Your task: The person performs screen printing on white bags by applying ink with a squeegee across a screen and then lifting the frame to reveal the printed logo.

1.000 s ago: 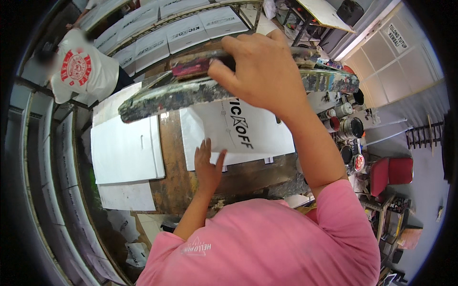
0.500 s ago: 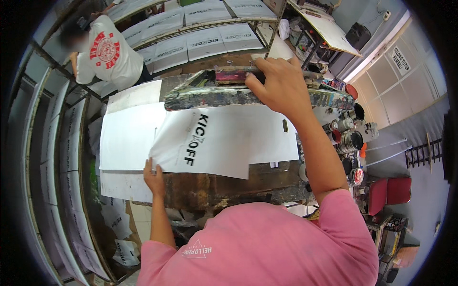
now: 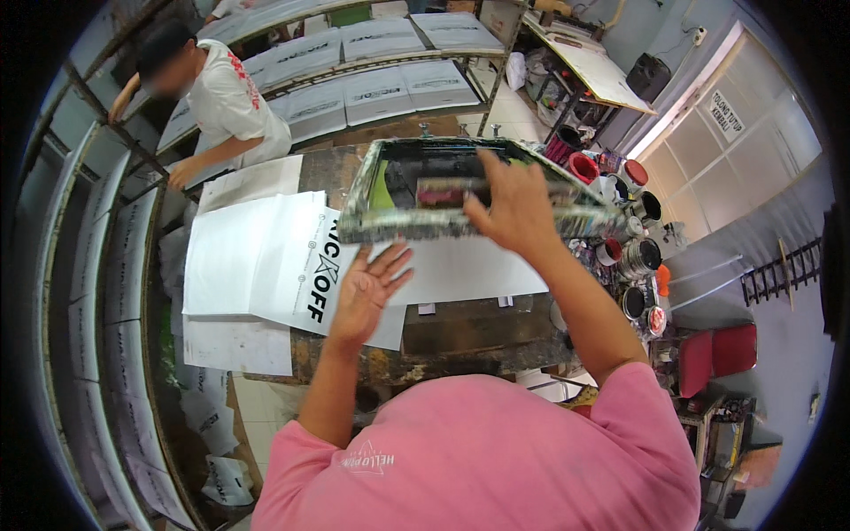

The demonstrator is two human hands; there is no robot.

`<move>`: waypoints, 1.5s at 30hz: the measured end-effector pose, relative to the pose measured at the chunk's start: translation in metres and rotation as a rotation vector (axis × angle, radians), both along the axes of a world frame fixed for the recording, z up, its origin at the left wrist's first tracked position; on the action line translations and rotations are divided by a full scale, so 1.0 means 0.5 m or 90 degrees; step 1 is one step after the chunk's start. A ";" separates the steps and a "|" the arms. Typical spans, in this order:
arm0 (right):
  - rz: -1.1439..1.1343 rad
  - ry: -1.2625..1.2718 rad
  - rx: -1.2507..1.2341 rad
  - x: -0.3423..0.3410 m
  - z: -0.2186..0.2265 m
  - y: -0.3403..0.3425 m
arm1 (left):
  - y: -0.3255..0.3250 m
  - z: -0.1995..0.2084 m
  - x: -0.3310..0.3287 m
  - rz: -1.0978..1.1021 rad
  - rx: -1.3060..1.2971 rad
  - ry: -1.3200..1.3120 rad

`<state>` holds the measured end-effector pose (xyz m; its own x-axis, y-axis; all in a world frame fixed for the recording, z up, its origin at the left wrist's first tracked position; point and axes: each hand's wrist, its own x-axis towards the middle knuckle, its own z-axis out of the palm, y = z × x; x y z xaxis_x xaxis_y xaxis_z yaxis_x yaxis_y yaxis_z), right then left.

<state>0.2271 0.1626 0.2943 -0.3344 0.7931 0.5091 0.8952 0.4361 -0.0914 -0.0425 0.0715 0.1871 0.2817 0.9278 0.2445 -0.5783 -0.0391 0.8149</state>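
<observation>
On the ink-stained table [image 3: 460, 332]: printing time.
Right hand [image 3: 513, 208] grips the screen frame [image 3: 398, 226] at 12 o'clock; left hand [image 3: 367, 292] lies open on the printed sheet [image 3: 292, 265].

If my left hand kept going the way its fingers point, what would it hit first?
Probably the near edge of the raised printing screen frame, just beyond the left hand; depth is unclear, so it might pass underneath.

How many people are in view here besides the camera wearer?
1. A person in a white shirt stands at the upper left, beside the racks of drying sheets, one hand on the table's far-left edge. Others may be hidden beyond the frame's rim.
</observation>
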 end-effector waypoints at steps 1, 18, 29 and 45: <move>0.019 -0.030 -0.039 -0.008 -0.033 -0.025 | -0.013 -0.023 0.021 0.016 -0.044 -0.096; 0.137 -0.079 -0.319 0.037 -0.558 -0.186 | -0.128 -0.370 0.048 0.107 -0.805 -0.101; 0.117 -0.059 -0.223 -0.007 -0.613 0.375 | -0.117 -0.354 0.059 0.106 -0.841 -0.001; 0.119 -0.087 -0.250 -0.006 -0.552 0.430 | -0.149 -0.269 0.051 0.132 -0.706 0.036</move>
<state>0.2242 0.3776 0.0182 -0.5329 0.8372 0.1233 0.8201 0.5468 -0.1687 -0.0173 -0.0032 0.0526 0.0813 0.6542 -0.7519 -0.6064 0.6312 0.4836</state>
